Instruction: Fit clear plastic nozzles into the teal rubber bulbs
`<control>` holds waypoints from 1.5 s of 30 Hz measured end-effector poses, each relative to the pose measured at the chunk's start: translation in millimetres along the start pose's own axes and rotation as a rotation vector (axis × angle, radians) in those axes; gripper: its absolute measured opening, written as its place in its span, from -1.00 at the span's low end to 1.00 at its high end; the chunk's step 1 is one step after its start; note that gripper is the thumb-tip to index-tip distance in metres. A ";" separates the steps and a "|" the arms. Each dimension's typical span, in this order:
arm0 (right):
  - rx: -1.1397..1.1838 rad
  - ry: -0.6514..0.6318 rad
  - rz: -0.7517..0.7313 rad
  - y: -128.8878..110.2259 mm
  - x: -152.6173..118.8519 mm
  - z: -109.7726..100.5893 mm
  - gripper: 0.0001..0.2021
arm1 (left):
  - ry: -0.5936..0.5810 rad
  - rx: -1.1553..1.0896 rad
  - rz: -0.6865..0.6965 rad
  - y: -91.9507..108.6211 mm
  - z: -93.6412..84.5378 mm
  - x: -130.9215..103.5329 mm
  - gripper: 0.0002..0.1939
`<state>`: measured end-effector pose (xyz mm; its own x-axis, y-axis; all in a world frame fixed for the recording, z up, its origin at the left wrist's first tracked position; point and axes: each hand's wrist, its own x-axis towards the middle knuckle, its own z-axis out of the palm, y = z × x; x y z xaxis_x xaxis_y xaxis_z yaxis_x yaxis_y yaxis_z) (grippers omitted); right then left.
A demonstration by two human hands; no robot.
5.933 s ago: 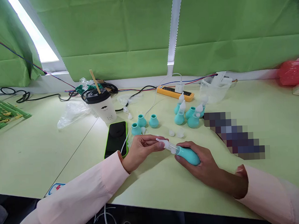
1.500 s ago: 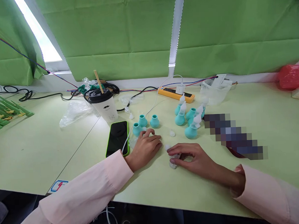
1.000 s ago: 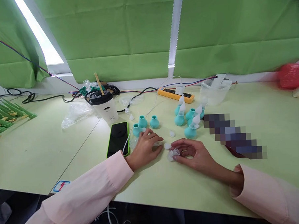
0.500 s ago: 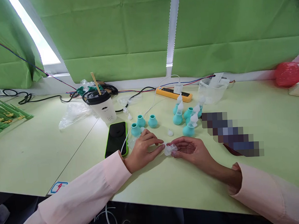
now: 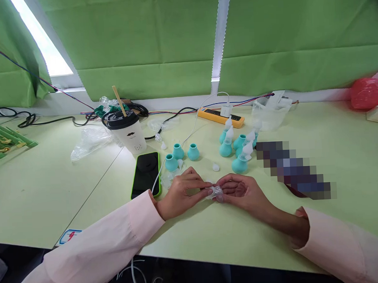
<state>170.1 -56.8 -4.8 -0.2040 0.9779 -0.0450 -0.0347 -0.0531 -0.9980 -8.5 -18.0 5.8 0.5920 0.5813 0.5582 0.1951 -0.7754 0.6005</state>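
Note:
Near the table's front, my left hand (image 5: 185,191) pinches the left end of a small clear plastic piece (image 5: 216,193). My right hand (image 5: 241,190) grips the same piece from the right, between thumb and fingers. Just behind the hands lies a small white translucent tip (image 5: 215,167). Three open teal bulbs (image 5: 193,152) stand behind my left hand, beside a crumpled clear bag (image 5: 168,180). Beyond my right hand are several teal bulbs (image 5: 239,164), some topped with translucent nozzles (image 5: 247,149).
A black phone with a green edge (image 5: 146,175) lies left of my left hand, before a lidded paper cup (image 5: 129,135). A yellow power strip (image 5: 221,118), clear container (image 5: 269,114) and red bag (image 5: 367,94) are at the back. A pixelated object (image 5: 292,168) lies right.
The clear piece has turned to lie more level between my hands. My left hand has moved slightly right, and its fingers now close on the piece's left end.

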 end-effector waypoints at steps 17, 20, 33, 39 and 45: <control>0.131 -0.039 0.054 -0.2 0.5 0.4 -0.74 | -0.023 0.357 0.313 2.5 -4.0 -2.2 -0.82; 0.130 -0.044 0.060 -0.1 -0.1 1.2 -0.75 | -0.049 0.477 0.400 5.2 -5.4 -3.3 -0.80; 0.146 -0.026 0.068 -1.8 -0.4 2.8 -0.76 | -0.011 0.450 0.431 3.7 0.2 -1.7 -0.68; 0.126 -0.018 0.082 -1.8 -2.4 3.6 -0.74 | -0.035 0.486 0.475 0.9 3.0 -2.4 -0.74; 0.109 -0.034 0.067 -1.4 -3.5 4.7 -0.79 | 0.021 0.466 0.493 0.3 3.9 -3.4 -0.73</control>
<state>166.2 -61.1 -3.0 -0.2428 0.9640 -0.1081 -0.1252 -0.1416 -0.9820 -7.4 -21.1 1.8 0.6837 0.1334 0.7174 0.2257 -0.9736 -0.0340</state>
